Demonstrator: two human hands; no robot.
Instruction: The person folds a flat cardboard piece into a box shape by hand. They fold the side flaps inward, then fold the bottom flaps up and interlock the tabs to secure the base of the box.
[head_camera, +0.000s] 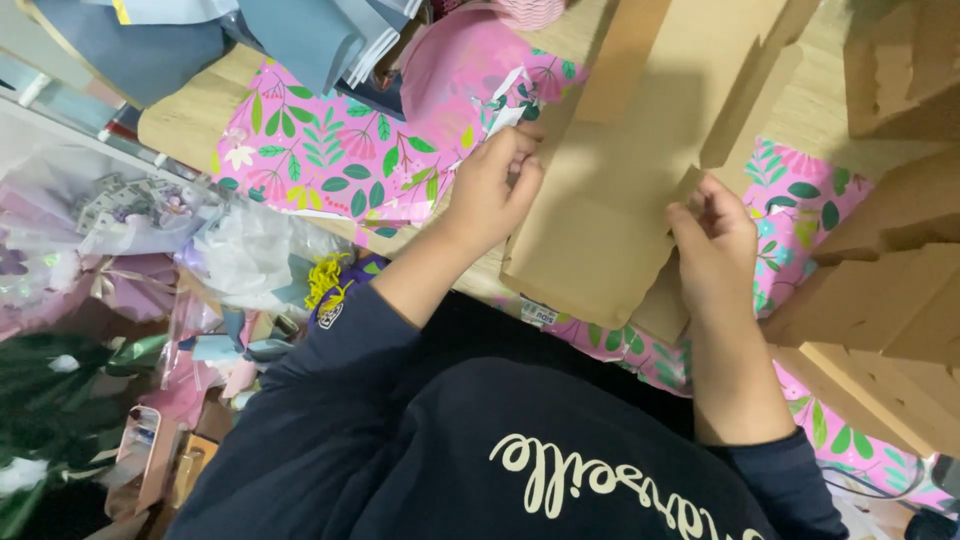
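Observation:
A flat brown cardboard box (640, 170) lies on a sheet of pink wrapping paper (330, 150) printed with green leaves, spread over a wooden table (180, 125). My left hand (490, 190) grips the box's left edge with curled fingers. At the box's lower right corner, my right hand (715, 250) pinches a cardboard flap. Both sleeves are dark navy.
More brown cardboard pieces (880, 290) stand at the right. Blue-grey paper sheets (290, 35) are stacked at the top left, beside a pink round plate (460, 60). Below the table's left edge lies a heap of cellophane-wrapped items and tissue (170, 260).

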